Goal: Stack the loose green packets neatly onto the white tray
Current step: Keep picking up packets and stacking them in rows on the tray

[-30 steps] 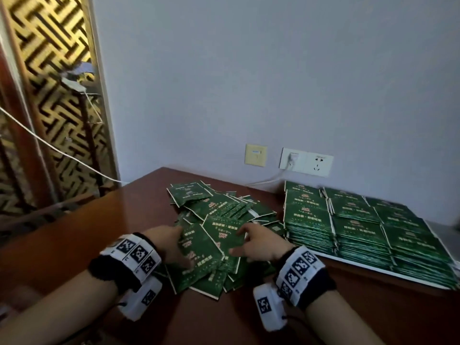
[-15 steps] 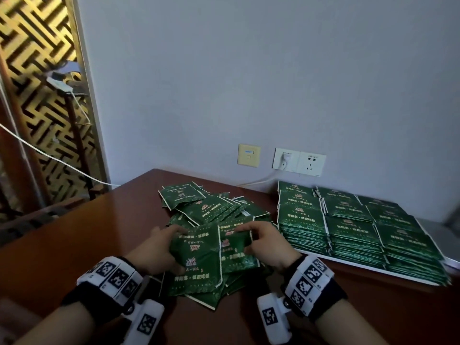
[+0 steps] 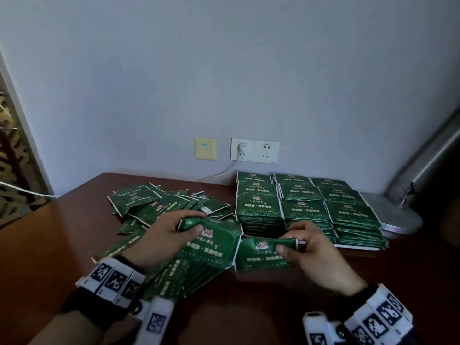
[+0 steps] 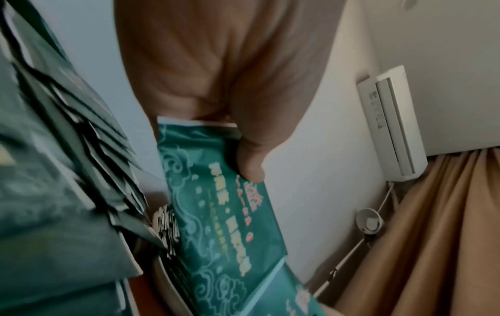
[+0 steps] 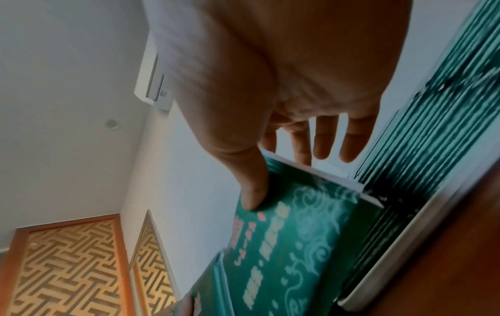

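Left hand (image 3: 159,239) and right hand (image 3: 316,255) each pinch one thin, glossy green foil packet (image 3: 214,241) by its top edge, just beside the white tray (image 3: 358,247); likely light, floppy, slippery.

Plain pale wall (image 3: 224,70) at twelve o'clock, bearing a yellowish switch plate (image 3: 205,148) beside a white double socket (image 3: 255,150) with a plugged-in cord. Dark reddish wooden table (image 3: 49,245) below. Gold lattice screen (image 3: 10,158) at nine o'clock, tan curtain (image 4: 432,235) under a white air conditioner (image 4: 392,121).

Loose green packets (image 3: 159,207) heaped beside tray (image 3: 358,246)
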Motion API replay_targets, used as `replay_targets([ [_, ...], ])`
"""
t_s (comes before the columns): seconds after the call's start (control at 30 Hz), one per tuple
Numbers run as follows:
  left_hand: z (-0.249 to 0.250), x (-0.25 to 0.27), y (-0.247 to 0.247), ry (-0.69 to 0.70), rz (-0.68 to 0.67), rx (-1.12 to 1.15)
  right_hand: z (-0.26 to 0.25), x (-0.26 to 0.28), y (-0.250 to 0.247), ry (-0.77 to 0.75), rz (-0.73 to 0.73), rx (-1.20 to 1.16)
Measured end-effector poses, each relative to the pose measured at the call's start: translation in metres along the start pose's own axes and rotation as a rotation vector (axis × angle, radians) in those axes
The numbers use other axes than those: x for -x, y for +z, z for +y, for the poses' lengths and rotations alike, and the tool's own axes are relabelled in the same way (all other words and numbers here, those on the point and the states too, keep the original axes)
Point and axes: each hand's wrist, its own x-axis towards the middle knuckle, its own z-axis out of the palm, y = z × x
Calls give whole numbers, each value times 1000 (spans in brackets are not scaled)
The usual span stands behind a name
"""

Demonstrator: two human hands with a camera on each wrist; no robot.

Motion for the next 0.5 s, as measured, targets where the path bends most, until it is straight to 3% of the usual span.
replay_targets([
  [0.1, 5, -20, 32, 39, -17, -9, 12, -2, -10, 12, 65, -89],
  [0.2, -2, -30, 55, -31, -13, 30, 14, -5, -8, 76, 84, -294],
  [0.37, -28, -30, 59, -155, -224, -17, 24, -8, 2, 110, 126, -293],
  [0.5, -27, -27, 58, -109, -166, -118, 24, -7, 8, 110, 100, -293],
])
